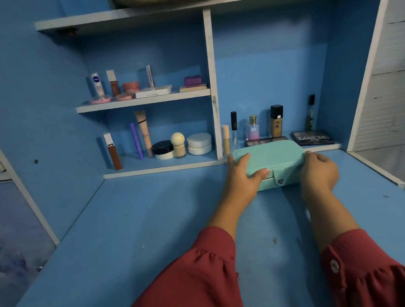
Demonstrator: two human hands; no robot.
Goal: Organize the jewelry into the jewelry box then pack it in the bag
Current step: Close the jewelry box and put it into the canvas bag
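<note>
A small mint-green jewelry box (pixel 272 162) with a snap button is held at both ends. It sits at the back of the flat blue desk top (pixel 130 240), right against the low white shelf edge (pixel 162 169). The left hand (pixel 244 177) is wrapped round its left end, thumb on the front. The right hand (pixel 318 171) is curled round its right end. Much bare desk is seen in front and to the left. Two dark makeup palettes (pixel 312 137) lie just behind the box.

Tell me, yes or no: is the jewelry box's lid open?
No. The jewelry box lid lies flat, its snap tab fastened at the front, with the left hand and right hand gripping its ends.
</note>
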